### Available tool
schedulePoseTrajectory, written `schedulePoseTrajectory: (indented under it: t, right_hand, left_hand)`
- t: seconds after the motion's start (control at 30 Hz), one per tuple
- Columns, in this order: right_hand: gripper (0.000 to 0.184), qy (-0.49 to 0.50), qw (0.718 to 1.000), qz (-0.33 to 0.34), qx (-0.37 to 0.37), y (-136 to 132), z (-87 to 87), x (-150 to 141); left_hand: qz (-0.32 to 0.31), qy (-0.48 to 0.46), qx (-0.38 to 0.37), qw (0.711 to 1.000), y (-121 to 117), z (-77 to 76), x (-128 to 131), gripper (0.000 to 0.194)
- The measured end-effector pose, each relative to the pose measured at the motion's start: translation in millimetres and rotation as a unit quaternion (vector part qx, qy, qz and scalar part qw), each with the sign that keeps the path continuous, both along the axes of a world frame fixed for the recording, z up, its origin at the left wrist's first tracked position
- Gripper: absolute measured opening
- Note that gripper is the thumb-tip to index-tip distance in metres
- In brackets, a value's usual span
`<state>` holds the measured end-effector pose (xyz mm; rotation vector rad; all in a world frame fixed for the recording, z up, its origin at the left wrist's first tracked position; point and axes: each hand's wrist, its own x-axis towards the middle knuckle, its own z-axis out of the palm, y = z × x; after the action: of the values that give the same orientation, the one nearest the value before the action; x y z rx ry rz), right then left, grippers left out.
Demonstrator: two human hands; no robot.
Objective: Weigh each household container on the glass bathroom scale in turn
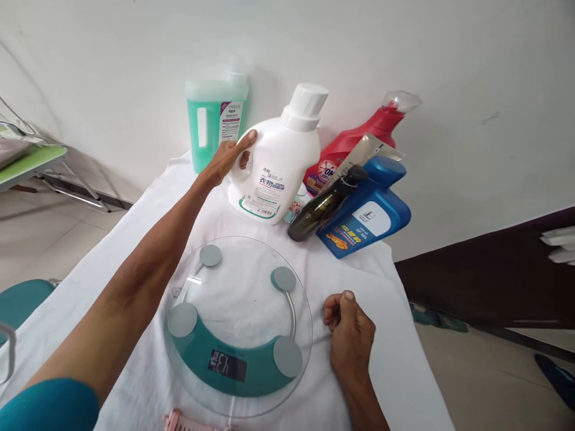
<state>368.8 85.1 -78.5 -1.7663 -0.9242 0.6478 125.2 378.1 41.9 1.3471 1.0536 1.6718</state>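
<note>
Steady the white bottle (pixel 281 158) by its handle (pixel 234 177), left hand (pixel 230 157) wrapped round it, right hand (pixel 353 332) curled empty.

The left arm (pixel 148 263) is stretched long, going forward from the lower left corner, where a teal sleeve (pixel 54 404) covers its upper part. The left hand (pixel 233 155) at its end is closed in a grip, with the thumb extended toward the right and the fingers bent under it. The right forearm (pixel 366 401) comes up from the bottom edge. The right hand (pixel 353 329) makes a loose fist, its fingers curled and its thumb pointing forward.
</note>
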Motion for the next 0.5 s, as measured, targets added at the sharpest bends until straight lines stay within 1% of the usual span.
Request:
schedulePoseTrajectory:
  t: [0.07, 0.17, 0.23, 0.3, 0.4, 0.5]
  right_hand:
    - [0.076, 0.002, 1.000, 0.003, 0.004, 1, -2.5, 0]
    - [0.076, 0.004, 1.000, 0.005, 0.019, 1, -4.5, -1]
    - [0.076, 0.006, 1.000, 0.009, 0.029, 0, -4.0, -2]
    - [0.075, 0.007, 0.999, 0.015, 0.033, -1, -3.0, -2]
    - [0.073, 0.000, 0.999, 0.022, 0.034, -1, -1.9, -3]
    - [0.074, -0.012, 0.999, 0.023, 0.041, -1, -1.8, -3]
  left_hand:
    - [0.002, -0.018, -0.005, 1.000, -17, -1.0, -5, 0.059]
    - [-0.012, -0.033, -0.018, 0.999, -39, -10.4, -11, 0.061]
    - [-0.022, -0.043, -0.021, 0.999, -52, -16.7, -14, 0.063]
    - [-0.014, -0.054, -0.009, 0.998, -61, -18.3, -16, 0.065]
    - [0.026, -0.051, 0.018, 0.998, -72, -9.2, -22, 0.065]
    - [0.071, -0.027, 0.031, 0.997, -83, 9.9, -34, 0.067]
